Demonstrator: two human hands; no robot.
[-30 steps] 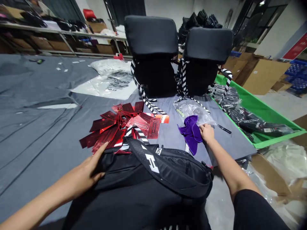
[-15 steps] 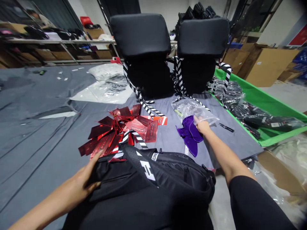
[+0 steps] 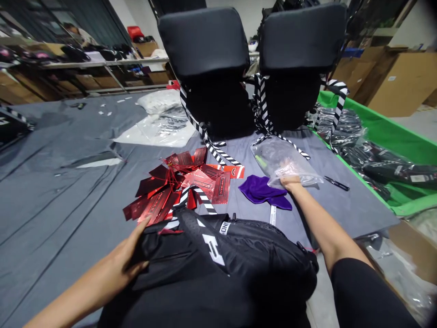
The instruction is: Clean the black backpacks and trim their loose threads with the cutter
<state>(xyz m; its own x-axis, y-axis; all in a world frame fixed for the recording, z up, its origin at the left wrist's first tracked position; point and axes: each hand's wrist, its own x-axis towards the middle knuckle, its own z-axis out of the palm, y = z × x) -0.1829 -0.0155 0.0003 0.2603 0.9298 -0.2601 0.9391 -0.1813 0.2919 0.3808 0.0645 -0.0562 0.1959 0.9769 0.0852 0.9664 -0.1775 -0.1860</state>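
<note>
The left hand (image 3: 118,262) clasps the bag (image 3: 184,289), nearer than the cloth (image 3: 261,189); the right hand (image 3: 292,183) touches the pouch (image 3: 285,157) beyond it, grip unclear. The bag looks soft, best held by its strap (image 3: 196,232); the pouch, slippery.

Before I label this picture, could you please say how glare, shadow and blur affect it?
Head view: glare whitens the clear plastic bag, partly veiling the right hand; the black fabric bag loses detail in deep shadow; distant brown cardboard boxes look soft; the top right corner darkens.
</note>
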